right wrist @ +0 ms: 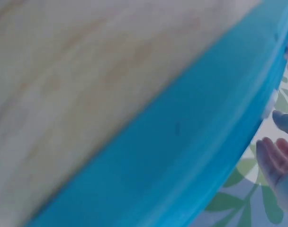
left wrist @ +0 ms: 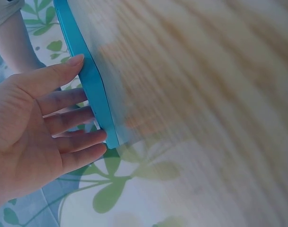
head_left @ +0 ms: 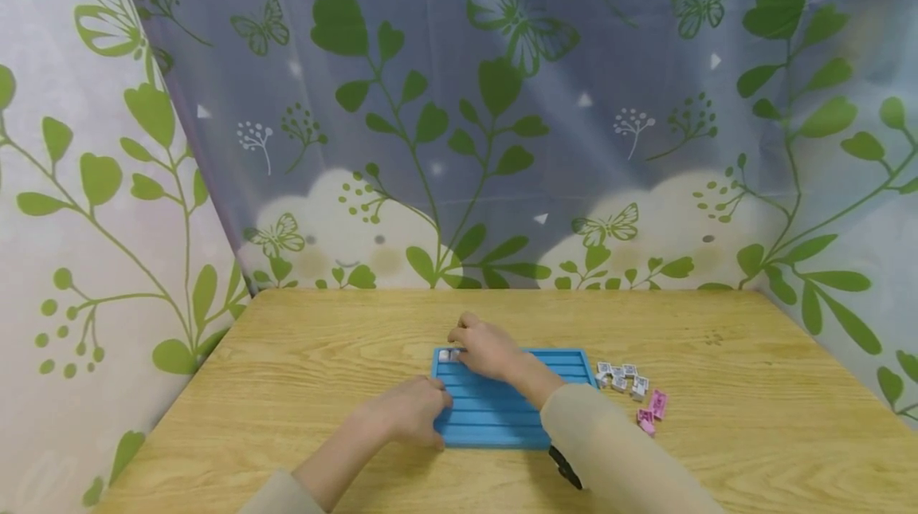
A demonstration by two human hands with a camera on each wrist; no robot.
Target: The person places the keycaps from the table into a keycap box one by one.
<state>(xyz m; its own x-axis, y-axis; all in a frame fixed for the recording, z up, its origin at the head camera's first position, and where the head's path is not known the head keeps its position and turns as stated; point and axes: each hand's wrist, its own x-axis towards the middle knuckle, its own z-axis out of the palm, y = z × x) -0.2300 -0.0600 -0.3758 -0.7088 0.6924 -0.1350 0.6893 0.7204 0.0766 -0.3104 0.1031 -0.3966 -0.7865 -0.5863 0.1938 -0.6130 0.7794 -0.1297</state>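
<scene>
A blue tray point(head_left: 488, 420) with raised parallel ridges lies flat on the table. Two small white tiles point(head_left: 444, 355) sit at its far left corner. My right hand point(head_left: 491, 351) reaches over the tray there, thumb close to the second tile and fingertips past the far rim. A gap shows between thumb and fingers in the right wrist view, with a white tile point(right wrist: 269, 105) beside the thumb. My left hand point(head_left: 412, 410) touches the tray's near left corner; its fairly straight fingers and thumb rest along the blue edge point(left wrist: 94, 90) in the left wrist view.
Several white tiles point(head_left: 619, 383) with dark printing lie loose just right of the tray. Nearer to me are a few pink tiles point(head_left: 658, 404). A patterned curtain point(head_left: 502, 139) hangs behind the wooden table point(head_left: 315, 347).
</scene>
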